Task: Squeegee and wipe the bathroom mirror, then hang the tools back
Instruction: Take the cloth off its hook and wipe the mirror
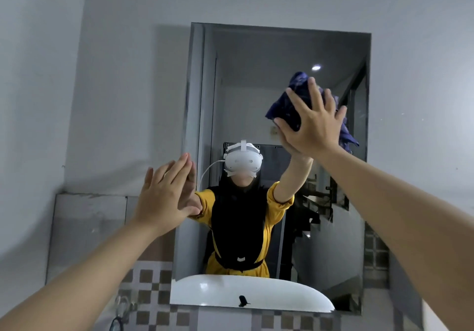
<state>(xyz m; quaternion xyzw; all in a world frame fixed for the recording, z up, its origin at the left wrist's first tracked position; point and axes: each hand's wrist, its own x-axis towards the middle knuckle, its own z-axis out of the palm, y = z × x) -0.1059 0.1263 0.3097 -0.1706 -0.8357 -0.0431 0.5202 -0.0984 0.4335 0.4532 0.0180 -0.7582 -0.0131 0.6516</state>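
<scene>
A frameless rectangular mirror point(282, 48) hangs on the pale wall above a sink. My right hand point(311, 122) presses a dark blue cloth point(298, 86) flat against the upper right part of the glass, fingers spread over it. The cloth bunches above and to the right of the palm. My left hand point(166, 192) lies flat with fingers together on the mirror's left edge at mid height, holding nothing. No squeegee shows in this view. The glass reflects a person in a yellow and black top with both arms raised.
The white sink rim appears as a reflection point(251, 292) at the mirror's bottom. Brown and white checkered tiles point(151, 297) run under the mirror. A grey panel point(84, 228) sits on the wall to the left. A metal fitting point(120, 307) is at the lower left.
</scene>
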